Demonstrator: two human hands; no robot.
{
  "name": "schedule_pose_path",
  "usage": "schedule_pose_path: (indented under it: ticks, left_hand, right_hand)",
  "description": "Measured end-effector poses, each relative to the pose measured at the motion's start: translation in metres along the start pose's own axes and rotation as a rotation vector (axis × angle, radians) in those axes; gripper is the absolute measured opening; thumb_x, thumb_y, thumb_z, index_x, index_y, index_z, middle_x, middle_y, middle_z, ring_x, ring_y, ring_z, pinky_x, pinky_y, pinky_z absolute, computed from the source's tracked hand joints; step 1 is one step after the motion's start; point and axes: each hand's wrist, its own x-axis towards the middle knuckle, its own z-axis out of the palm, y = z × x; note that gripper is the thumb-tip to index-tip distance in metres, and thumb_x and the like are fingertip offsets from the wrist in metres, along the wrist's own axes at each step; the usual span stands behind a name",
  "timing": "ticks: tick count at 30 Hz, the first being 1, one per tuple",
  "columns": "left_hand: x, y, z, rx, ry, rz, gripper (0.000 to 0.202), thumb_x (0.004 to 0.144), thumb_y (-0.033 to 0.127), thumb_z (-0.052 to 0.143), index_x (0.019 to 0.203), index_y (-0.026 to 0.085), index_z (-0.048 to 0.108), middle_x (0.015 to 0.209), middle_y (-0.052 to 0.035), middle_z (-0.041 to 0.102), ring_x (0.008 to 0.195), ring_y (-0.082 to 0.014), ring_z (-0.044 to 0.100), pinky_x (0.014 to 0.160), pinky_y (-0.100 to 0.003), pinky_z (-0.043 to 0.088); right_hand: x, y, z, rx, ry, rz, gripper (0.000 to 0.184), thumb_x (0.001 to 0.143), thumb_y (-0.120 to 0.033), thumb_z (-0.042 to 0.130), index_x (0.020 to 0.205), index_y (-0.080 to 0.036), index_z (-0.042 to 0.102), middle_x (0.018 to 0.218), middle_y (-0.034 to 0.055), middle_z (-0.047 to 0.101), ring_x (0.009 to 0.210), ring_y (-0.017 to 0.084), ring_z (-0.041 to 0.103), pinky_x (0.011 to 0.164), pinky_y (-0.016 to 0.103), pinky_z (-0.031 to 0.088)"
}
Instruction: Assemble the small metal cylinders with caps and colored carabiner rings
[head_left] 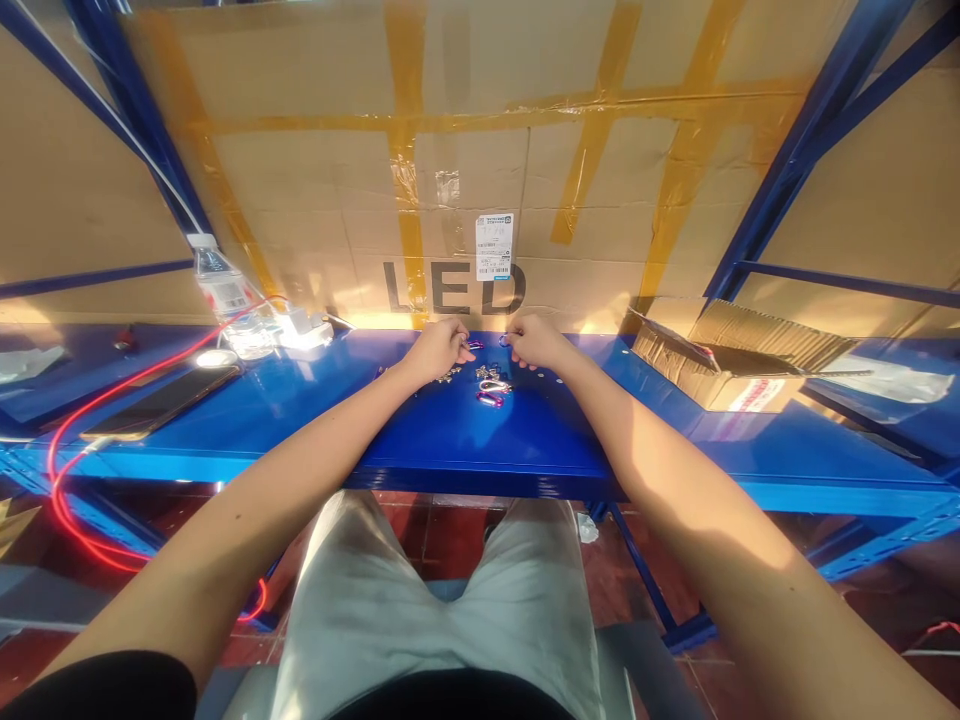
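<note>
Two small things are pinched: a purplish piece [475, 345] in the left hand [441, 350], a bluish ring [503, 341] in the right hand [537, 342]; metal clips [490, 385] lie on the desk [540, 440] between both, nearer the body.

A black top [457, 697], its plain left sleeve [112, 686] short enough to bare the forearm [300, 490], is worn with pale grey-white trousers [360, 610] showing soft creases.

The bare left hand [441, 350] partly hides a small shiny purple piece [475, 345]; white rectangular paper label [494, 247], fine print too tiny; black fabric sleeve [105, 688] cut off bottom-left!
</note>
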Motion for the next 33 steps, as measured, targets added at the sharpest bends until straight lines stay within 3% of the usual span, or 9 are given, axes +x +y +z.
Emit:
schedule_pose_path:
  ticks: [4, 9, 13, 16, 19, 22, 25, 28, 33]
  left_hand:
    - [0.01, 0.003, 0.003, 0.16, -0.053, 0.088, 0.017, 0.092, 0.009, 0.051, 0.082, 0.019, 0.061, 0.062, -0.0029, 0.069, 0.058, -0.0192, 0.069, 0.059, -0.03, 0.054]
    - [0.028, 0.009, 0.017, 0.303, -0.119, 0.318, 0.024, 0.071, 0.001, 0.052, 0.067, 0.02, 0.065, 0.074, -0.0037, 0.074, 0.072, -0.0188, 0.068, 0.073, -0.032, 0.053]
    - [0.032, 0.009, 0.028, 0.314, -0.239, 0.293, 0.027, 0.067, 0.002, 0.052, 0.065, 0.021, 0.071, 0.079, -0.0047, 0.078, 0.077, -0.0207, 0.07, 0.075, -0.032, 0.052]
    - [0.028, 0.009, 0.026, 0.296, -0.257, 0.265, 0.022, 0.071, 0.008, 0.057, 0.065, 0.021, 0.074, 0.079, -0.0056, 0.079, 0.079, -0.023, 0.071, 0.075, -0.034, 0.054]
    - [0.024, 0.009, 0.012, 0.238, -0.182, 0.238, 0.017, 0.079, 0.017, 0.062, 0.07, 0.02, 0.076, 0.082, -0.0066, 0.079, 0.08, -0.0234, 0.07, 0.077, -0.035, 0.055]
    - [0.021, 0.005, -0.016, 0.214, 0.013, 0.191, 0.02, 0.086, 0.024, 0.06, 0.078, 0.019, 0.078, 0.085, -0.0078, 0.078, 0.082, -0.0232, 0.069, 0.081, -0.036, 0.055]
    - [0.017, -0.011, -0.052, 0.264, 0.206, 0.119, 0.024, 0.089, 0.026, 0.057, 0.073, 0.018, 0.073, 0.077, -0.008, 0.074, 0.08, -0.023, 0.067, 0.08, -0.035, 0.054]
    - [0.012, -0.034, -0.081, 0.294, 0.31, 0.022, 0.019, 0.085, 0.023, 0.059, 0.07, 0.019, 0.07, 0.077, -0.0082, 0.072, 0.078, -0.023, 0.064, 0.075, -0.034, 0.051]
    - [0.007, -0.055, -0.095, 0.311, 0.363, -0.052, 0.016, 0.082, 0.02, 0.058, 0.068, 0.019, 0.067, 0.069, -0.006, 0.067, 0.074, -0.0221, 0.061, 0.074, -0.033, 0.048]
  right_hand:
    - [0.001, 0.001, -0.002, -0.01, 0.016, 0.017, 0.018, 0.095, -0.025, 0.064, 0.078, -0.019, 0.061, 0.069, 0.0096, 0.069, 0.053, 0.02, 0.06, 0.052, 0.035, 0.048]
    - [0.001, 0.004, -0.008, -0.005, 0.038, 0.044, 0.019, 0.095, -0.018, 0.06, 0.076, -0.019, 0.059, 0.069, 0.0087, 0.068, 0.054, 0.018, 0.06, 0.05, 0.032, 0.049]
    - [-0.004, 0.001, -0.012, -0.047, 0.04, 0.067, 0.023, 0.095, -0.015, 0.058, 0.072, -0.019, 0.058, 0.065, 0.0076, 0.065, 0.051, 0.016, 0.057, 0.048, 0.03, 0.047]
    - [-0.008, -0.003, -0.015, -0.036, 0.019, 0.079, 0.02, 0.094, -0.015, 0.063, 0.074, -0.017, 0.063, 0.065, 0.0068, 0.065, 0.049, 0.014, 0.055, 0.049, 0.029, 0.047]
    - [-0.013, -0.007, -0.018, 0.003, -0.021, 0.079, 0.014, 0.089, -0.016, 0.07, 0.075, -0.015, 0.069, 0.064, 0.0056, 0.063, 0.05, 0.013, 0.053, 0.051, 0.03, 0.047]
    - [-0.02, -0.012, -0.02, -0.001, -0.098, 0.006, 0.013, 0.085, -0.019, 0.071, 0.072, -0.016, 0.073, 0.064, 0.0035, 0.061, 0.05, 0.012, 0.05, 0.051, 0.03, 0.044]
    - [-0.025, -0.019, -0.015, -0.016, -0.245, -0.109, 0.013, 0.081, -0.015, 0.068, 0.07, -0.016, 0.074, 0.064, 0.0029, 0.061, 0.051, 0.012, 0.049, 0.051, 0.029, 0.04]
    - [-0.028, -0.025, -0.004, -0.004, -0.36, -0.245, 0.013, 0.073, -0.006, 0.064, 0.071, -0.016, 0.073, 0.068, 0.0027, 0.066, 0.059, 0.013, 0.053, 0.057, 0.028, 0.042]
    - [-0.029, -0.03, 0.01, -0.074, -0.303, -0.287, 0.006, 0.069, -0.012, 0.072, 0.068, -0.016, 0.067, 0.07, 0.0021, 0.068, 0.068, 0.015, 0.059, 0.063, 0.027, 0.043]
